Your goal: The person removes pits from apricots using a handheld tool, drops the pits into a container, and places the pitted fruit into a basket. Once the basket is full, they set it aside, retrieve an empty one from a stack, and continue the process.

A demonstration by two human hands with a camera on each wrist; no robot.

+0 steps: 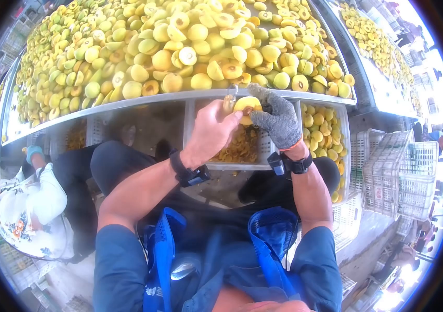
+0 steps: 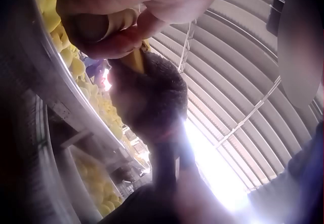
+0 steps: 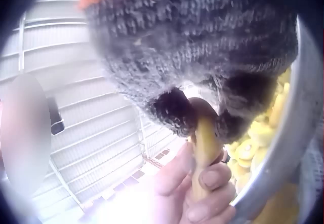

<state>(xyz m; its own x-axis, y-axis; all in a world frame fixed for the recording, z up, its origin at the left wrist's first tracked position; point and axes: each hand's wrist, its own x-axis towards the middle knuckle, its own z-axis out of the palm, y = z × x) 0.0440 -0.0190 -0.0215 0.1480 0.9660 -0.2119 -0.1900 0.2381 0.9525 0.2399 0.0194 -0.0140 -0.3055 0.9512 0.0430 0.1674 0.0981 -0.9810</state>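
My bare left hand [image 1: 211,131] grips a short tool with a wooden handle [image 1: 228,103] and a small metal loop at its tip. In the right wrist view, the left fingers [image 3: 211,177] curl round that handle, close against the fruit. My right hand [image 1: 279,118], in a grey knitted glove, pinches a yellow peach half [image 1: 247,106] between thumb and fingers. Its cut face, brown at the centre, shows upward in the head view. Both hands meet just over the near rim of the fruit table. In the left wrist view the glove [image 2: 159,95] is dark and blurred.
A metal-edged table [image 1: 143,101] heaped with yellow fruit halves lies ahead. Below its rim stand a crate [image 1: 232,166] with fruit scraps and another crate [image 1: 342,151] of halves. Stacked white crates [image 1: 388,171] stand right; a person in a floral shirt [image 1: 34,213] sits left.
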